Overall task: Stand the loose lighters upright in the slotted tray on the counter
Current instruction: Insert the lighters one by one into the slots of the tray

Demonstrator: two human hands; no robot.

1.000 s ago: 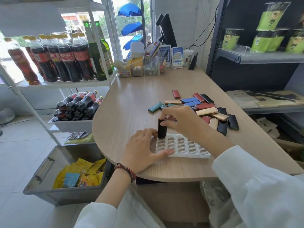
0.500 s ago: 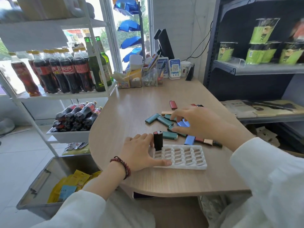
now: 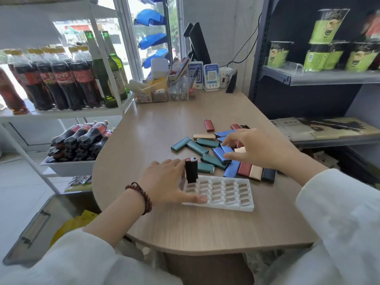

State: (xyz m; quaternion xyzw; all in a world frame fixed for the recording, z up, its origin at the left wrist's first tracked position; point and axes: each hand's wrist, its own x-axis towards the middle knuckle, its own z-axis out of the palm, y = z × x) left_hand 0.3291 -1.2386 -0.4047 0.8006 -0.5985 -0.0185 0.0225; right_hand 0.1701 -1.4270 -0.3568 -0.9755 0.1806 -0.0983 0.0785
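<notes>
Right hand (image 3: 259,149), spread and empty, hovers nearest the blue lighter (image 3: 220,154) at its nine o'clock (long axis ten-to-four); left hand (image 3: 164,182), flat, rests on the tray (image 3: 236,207).

Loose lighters (image 3: 213,159): right part of the pile hidden under right hand (image 3: 257,153).
Slotted tray (image 3: 236,200): near-left corner covered by left hand (image 3: 166,182).
Green cups (image 3: 329,23), far right: blurred, labels unreadable.

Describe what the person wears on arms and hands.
The left sleeve and right sleeve are loose, long and white. A bracelet of dark red beads circles the left wrist. The left hand and right hand show no rings or gloves.
</notes>
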